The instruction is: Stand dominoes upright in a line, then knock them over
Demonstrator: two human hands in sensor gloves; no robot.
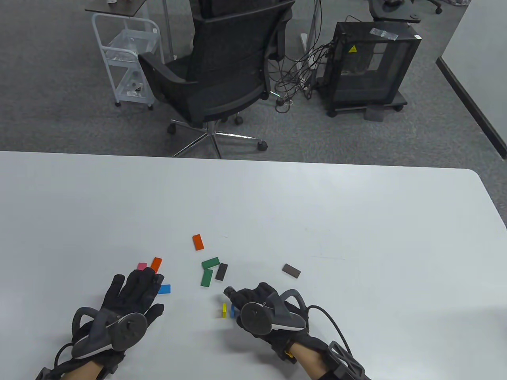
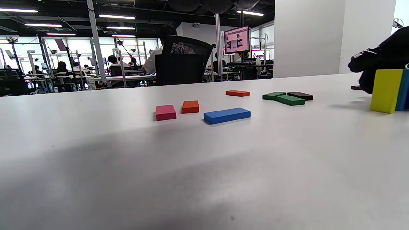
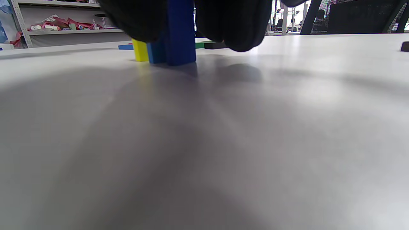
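Observation:
A yellow domino (image 1: 224, 310) and a blue domino (image 1: 232, 311) stand upright side by side near the table's front. My right hand (image 1: 237, 297) curls over them. In the right wrist view its fingers (image 3: 233, 25) pinch a dark blue domino (image 3: 180, 35), upright on the table beside the lighter blue one (image 3: 155, 51) and the yellow one (image 3: 140, 50). My left hand (image 1: 136, 287) lies flat with fingers spread, touching nothing I can see, next to a flat pink domino (image 1: 141, 266), an orange one (image 1: 156, 264) and a blue one (image 1: 164, 289).
More dominoes lie flat: an orange one (image 1: 198, 242), two green ones (image 1: 210, 263) (image 1: 206, 278), a black one (image 1: 221, 271) and a brown one (image 1: 291, 270). The white table (image 1: 356, 221) stretches far back and right. An office chair (image 1: 222, 75) stands beyond its far edge.

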